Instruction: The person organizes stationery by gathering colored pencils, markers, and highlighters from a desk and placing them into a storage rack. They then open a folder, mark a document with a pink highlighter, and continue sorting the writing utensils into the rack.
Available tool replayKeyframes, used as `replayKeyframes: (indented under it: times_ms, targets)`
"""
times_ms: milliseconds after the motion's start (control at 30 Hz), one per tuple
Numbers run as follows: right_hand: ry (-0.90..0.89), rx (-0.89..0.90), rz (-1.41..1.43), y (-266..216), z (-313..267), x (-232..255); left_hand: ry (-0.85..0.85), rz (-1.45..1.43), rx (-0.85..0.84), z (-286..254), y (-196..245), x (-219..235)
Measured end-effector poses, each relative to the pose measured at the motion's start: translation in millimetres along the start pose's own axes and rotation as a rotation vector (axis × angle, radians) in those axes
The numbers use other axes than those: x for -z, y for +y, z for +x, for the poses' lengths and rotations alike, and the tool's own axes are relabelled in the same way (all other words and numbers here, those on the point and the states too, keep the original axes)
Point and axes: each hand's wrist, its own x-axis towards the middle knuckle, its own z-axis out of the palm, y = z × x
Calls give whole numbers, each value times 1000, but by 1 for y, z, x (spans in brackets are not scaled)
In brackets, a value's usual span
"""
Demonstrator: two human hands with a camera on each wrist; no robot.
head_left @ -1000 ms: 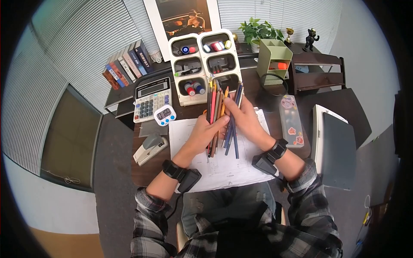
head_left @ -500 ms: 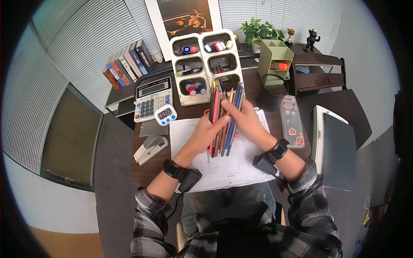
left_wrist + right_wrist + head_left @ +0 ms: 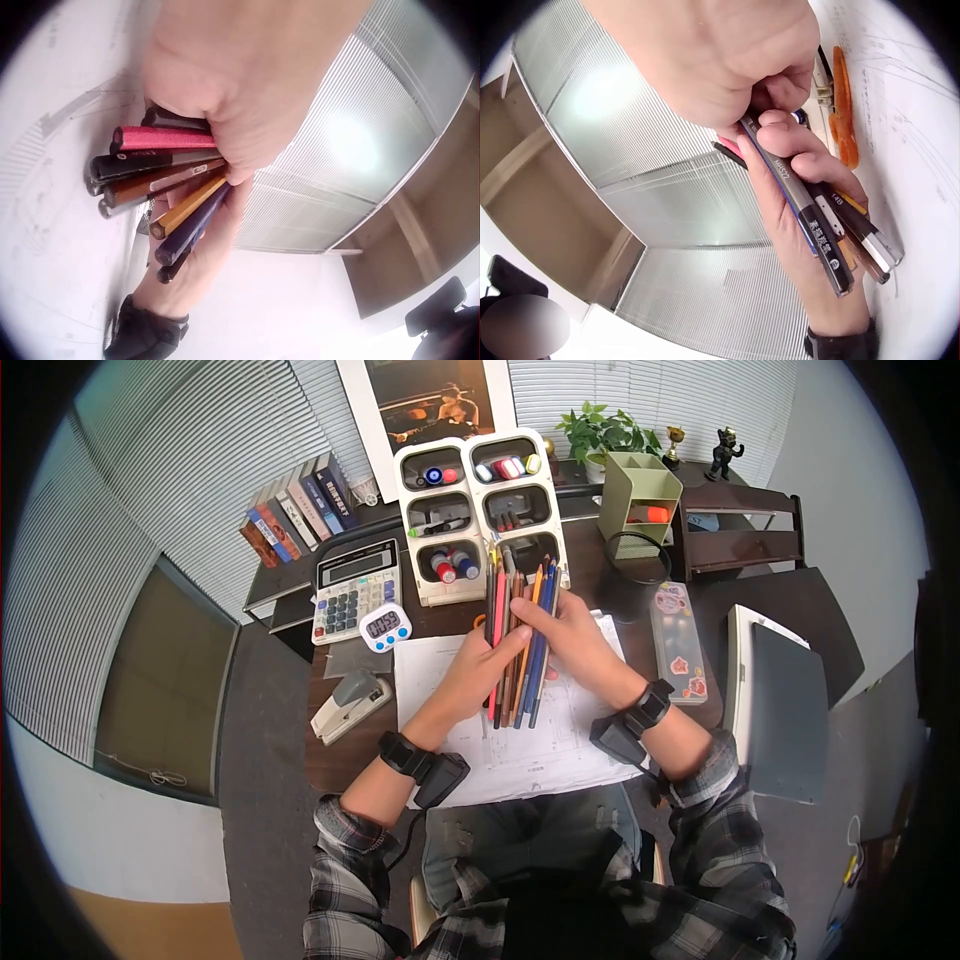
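Note:
Both hands hold one bundle of pencils (image 3: 507,600) upright above the white paper (image 3: 480,770), in front of the organizer. My left hand (image 3: 478,668) grips the left side, with a pink pencil (image 3: 161,139) and black, brown ones under its thumb. My right hand (image 3: 580,645) grips the right side, where blue and dark pencils stand. Pencil ends of several colours fan out in the left wrist view. A grey-and-black pencil (image 3: 804,199) lies by the fingers in the right wrist view. The fingers partly hide the bundle's middle.
Behind the hands stands a white organizer (image 3: 475,490) with markers. At left are a calculator (image 3: 352,595), a timer (image 3: 384,626) and a stapler (image 3: 352,705). To the right are a black mesh cup (image 3: 637,575), a green holder (image 3: 640,485) and a pencil box (image 3: 678,645).
The pencils on the right side, splayed a second ago, now stand closer together and more parallel. The right thumb has shifted slightly left across the bundle.

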Motion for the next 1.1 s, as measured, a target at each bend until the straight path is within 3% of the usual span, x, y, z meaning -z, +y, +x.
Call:
replayKeyframes:
  times_ms: [333, 533, 733, 933, 1100]
  targets:
    - [23, 49, 125, -2, -2, -3, 24, -43, 20, 0, -1, 1]
    - [-82, -28, -4, -3, -1, 3, 8, -34, 8, 0, 0, -2]
    - [97, 33, 105, 3, 2, -2, 67, -57, -26, 4, -5, 2]
    - [43, -27, 38, 2, -1, -1, 37, -1, 33, 3, -5, 3]
    - [-50, 45, -8, 2, 0, 1, 29, 12, 22, 1, -7, 4]
